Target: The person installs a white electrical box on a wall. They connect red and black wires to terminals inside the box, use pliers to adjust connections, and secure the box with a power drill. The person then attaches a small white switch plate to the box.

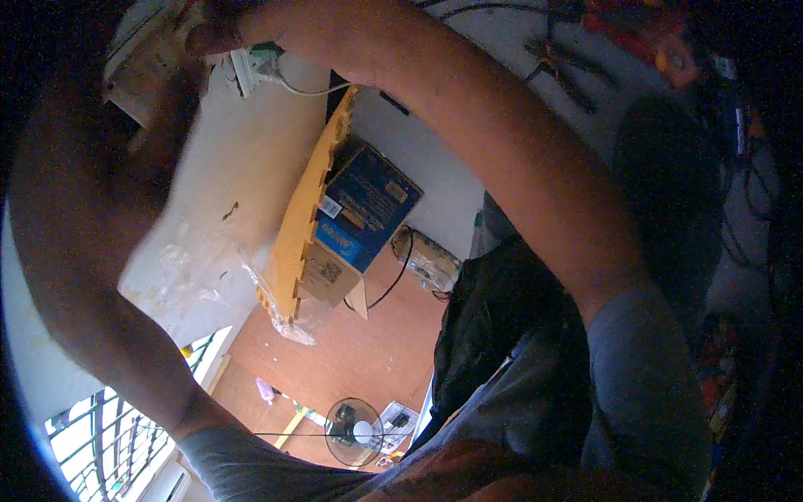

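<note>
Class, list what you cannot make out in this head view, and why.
In the head view:
- Left hand: deep shadow hides its fingers and grip.
- Right hand: shadow obscures its fingertips.
- Blue box: yellow mat covers one side.
- Dark tool, upper right: too dim for detail.

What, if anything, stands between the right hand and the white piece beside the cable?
Nothing visible: the white piece sits close by the right hand, with a small green part beside it. The pale cable runs off rightward, not across. It's too dark to tell whether hand and piece touch.
</note>
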The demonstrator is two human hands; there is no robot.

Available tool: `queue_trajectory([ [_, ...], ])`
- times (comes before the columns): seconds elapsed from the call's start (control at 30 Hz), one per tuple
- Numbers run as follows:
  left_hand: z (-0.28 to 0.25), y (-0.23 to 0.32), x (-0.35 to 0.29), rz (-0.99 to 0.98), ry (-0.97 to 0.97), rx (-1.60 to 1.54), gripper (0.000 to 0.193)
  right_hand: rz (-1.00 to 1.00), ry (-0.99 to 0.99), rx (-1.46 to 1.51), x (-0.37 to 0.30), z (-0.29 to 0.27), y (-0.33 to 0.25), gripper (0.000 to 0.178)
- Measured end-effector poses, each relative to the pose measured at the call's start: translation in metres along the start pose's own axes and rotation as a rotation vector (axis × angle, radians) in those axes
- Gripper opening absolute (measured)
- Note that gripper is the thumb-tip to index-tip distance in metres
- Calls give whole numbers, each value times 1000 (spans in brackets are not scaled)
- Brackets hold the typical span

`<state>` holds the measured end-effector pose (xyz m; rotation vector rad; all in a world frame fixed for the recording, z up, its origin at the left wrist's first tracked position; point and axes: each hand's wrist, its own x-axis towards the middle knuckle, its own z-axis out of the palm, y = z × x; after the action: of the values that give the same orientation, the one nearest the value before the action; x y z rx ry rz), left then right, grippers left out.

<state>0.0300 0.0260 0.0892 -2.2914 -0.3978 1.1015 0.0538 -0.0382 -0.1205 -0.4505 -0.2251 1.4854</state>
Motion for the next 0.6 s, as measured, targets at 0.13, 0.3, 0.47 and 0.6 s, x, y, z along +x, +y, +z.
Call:
queue_trajectory([
  [0.13, 7, 13, -9, 24, -14, 86, 59, 46, -111, 87, 6, -4, 3, 33],
  [0.3, 33, 2, -13, 76, 196, 42, 66, -38, -104, 156, -1, -4, -1, 33],
  [0.47, 38, -3, -12, 82, 193, 7, 64, 159, -58, -41, -4, -3, -10, 31],
  [0.6, 36, -2, -8, 114, 200, -14, 62, -94, -20, 2, 0, 5, -6, 33],
])
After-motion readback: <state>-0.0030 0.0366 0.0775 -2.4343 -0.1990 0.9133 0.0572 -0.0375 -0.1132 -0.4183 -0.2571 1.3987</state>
